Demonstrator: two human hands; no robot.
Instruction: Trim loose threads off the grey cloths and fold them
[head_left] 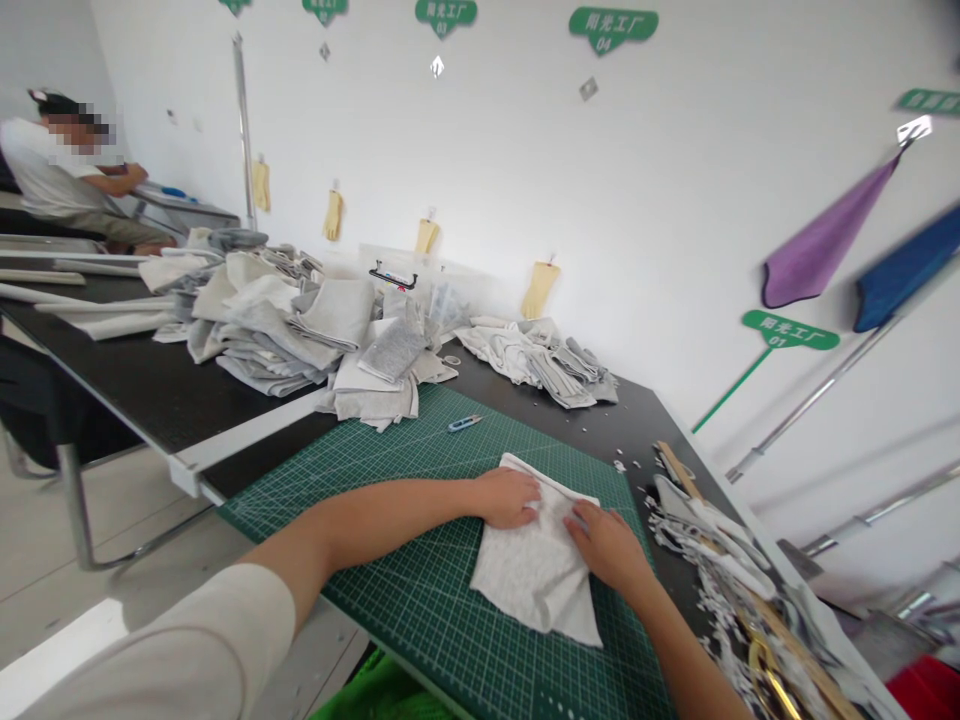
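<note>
A light grey piece of fabric (534, 582) lies on the green cutting mat (420, 560), with soft wrinkles and a folded far edge. My left hand (510, 497) rests on its upper left part, palm down and fingers laid out on the cloth. On the upper right side, my right hand (606, 538) presses on the same fabric with its fingers spread. Neither hand grips anything that I can see. Farther up the mat lies a pair of small blue thread snips (464, 423), apart from both hands.
Stacks of grey and white fabric (300, 320) cover the far left of the black table (120, 375). Another fabric pile (536, 358) sits by the wall. Scraps, a wooden ruler (795, 640) and gold-handled scissors (769, 675) lie at right. A person (60, 175) sits far left.
</note>
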